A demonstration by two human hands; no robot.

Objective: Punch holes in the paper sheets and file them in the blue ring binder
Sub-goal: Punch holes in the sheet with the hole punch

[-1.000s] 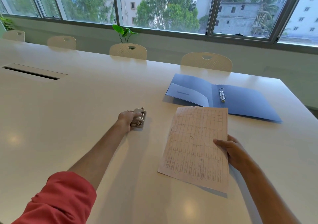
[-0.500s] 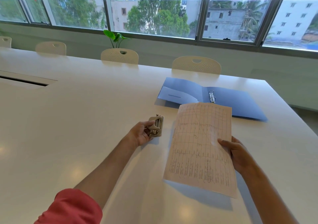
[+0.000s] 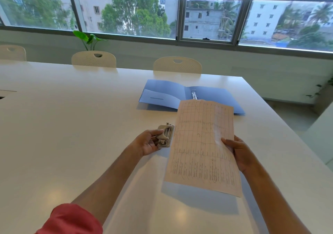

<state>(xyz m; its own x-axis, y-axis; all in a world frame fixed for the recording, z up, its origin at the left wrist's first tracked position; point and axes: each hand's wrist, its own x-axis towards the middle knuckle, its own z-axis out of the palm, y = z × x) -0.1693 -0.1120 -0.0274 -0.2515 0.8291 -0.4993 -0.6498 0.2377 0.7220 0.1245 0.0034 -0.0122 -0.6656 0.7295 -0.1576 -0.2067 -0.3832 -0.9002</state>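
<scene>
Head view: left hand [image 3: 148,142] raised over the middle of the desk [image 3: 63,125], fingers curled round a beige hole punch [image 3: 165,135] and grasping it from its left side, punch lifted off the desk surface and tilted, its slot side turned toward the paper. Right hand [image 3: 237,152] pinching the right edge of the paper sheets [image 3: 202,144], thumb on top, remaining fingers hidden beneath; sheets held above the desk, printed with a grid of lines and small text, shadow cast on the desk below. Left edge of the sheets just beside the punch; touching or apart, cannot tell. Blue ring binder [image 3: 212,97] lying open and flat toward the far right corner of the desk, metal rings [image 3: 194,94] standing at its spine, a pocket on the left inner cover; near edge of the binder partly covered by the top of the sheets. Red sleeve [image 3: 72,221] at the near edge, lower left. Cream chairs [image 3: 177,65] pushed in along the far edge of the desk, a green plant [image 3: 88,38] behind them, windows beyond.
</scene>
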